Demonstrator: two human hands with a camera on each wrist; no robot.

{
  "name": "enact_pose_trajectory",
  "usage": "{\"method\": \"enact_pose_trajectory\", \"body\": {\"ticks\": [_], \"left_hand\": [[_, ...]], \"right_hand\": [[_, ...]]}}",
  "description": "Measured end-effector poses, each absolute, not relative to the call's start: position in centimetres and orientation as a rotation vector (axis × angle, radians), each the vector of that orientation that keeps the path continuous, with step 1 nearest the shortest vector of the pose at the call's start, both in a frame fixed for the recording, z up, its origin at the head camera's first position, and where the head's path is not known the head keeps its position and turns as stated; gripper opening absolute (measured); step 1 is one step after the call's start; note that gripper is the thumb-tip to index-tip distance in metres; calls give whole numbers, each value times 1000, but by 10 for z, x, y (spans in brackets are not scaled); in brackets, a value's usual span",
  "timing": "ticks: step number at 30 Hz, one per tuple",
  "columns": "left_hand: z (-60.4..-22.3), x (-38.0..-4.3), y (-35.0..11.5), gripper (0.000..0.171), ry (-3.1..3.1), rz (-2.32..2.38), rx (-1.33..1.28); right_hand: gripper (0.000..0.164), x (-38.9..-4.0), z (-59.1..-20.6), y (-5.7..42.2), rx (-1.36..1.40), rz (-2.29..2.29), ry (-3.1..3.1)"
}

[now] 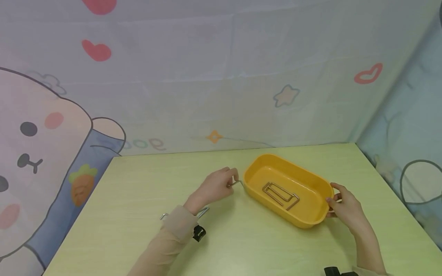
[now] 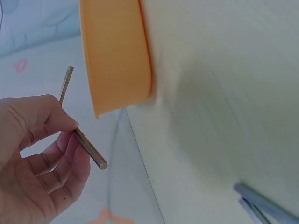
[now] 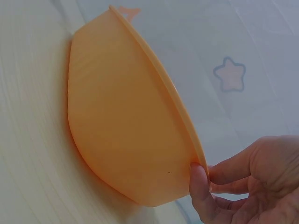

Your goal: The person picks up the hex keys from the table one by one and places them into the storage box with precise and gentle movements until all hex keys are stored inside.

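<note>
My left hand [image 1: 217, 184] pinches an L-shaped hex key [image 2: 91, 149] between thumb and fingers, just left of the yellow plastic tray [image 1: 272, 209]. In the head view the key's bent end is close to the tray's left rim; whether they touch I cannot tell. Several bronze-coloured hex keys [image 1: 281, 194] lie on the tray's floor. At the tray's right end, my right hand [image 3: 252, 186] grips the rim, thumb against the outer wall. Silver hex keys [image 2: 268, 207] rest on the table near my left forearm, which partly hides them in the head view.
The pale yellow-green table [image 1: 255, 253] ends at a printed cloth backdrop [image 1: 193, 96] behind. Another cloth side [image 1: 414, 138] rises along the right edge. A black wrist strap piece [image 1: 199, 233] shows by my left sleeve.
</note>
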State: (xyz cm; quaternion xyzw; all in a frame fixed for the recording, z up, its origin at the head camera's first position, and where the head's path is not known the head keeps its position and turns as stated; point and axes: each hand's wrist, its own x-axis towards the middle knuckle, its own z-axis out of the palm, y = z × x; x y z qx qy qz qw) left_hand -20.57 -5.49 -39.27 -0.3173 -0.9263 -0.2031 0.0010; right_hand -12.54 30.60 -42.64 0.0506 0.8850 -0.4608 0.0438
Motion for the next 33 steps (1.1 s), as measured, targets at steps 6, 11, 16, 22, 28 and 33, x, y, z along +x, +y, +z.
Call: {"method": "enact_pose_trajectory", "body": {"ticks": [6, 11, 16, 22, 28, 33], "left_hand": [[-393, -212, -40, 29, -2920, -661, -978], [-390, -216, -27, 29, -2925, -652, -977], [-387, -219, -14, 30, -2923, -668, -981], [-385, -223, -1, 32, -2906, -776, -1000], [-385, -232, 12, 26, -2904, -916, -1008], [-386, -240, 23, 25, -2959, -1021, -975]], "right_hand": [[56, -125, -427, 306, 168, -1404, 2700], [56, -125, -428, 306, 155, -1397, 2711], [55, -125, -428, 306, 146, -1398, 2717], [55, -124, -427, 306, 153, -1399, 2711], [55, -124, -426, 305, 157, -1406, 2706], [56, -124, -426, 305, 158, -1404, 2706]]}}
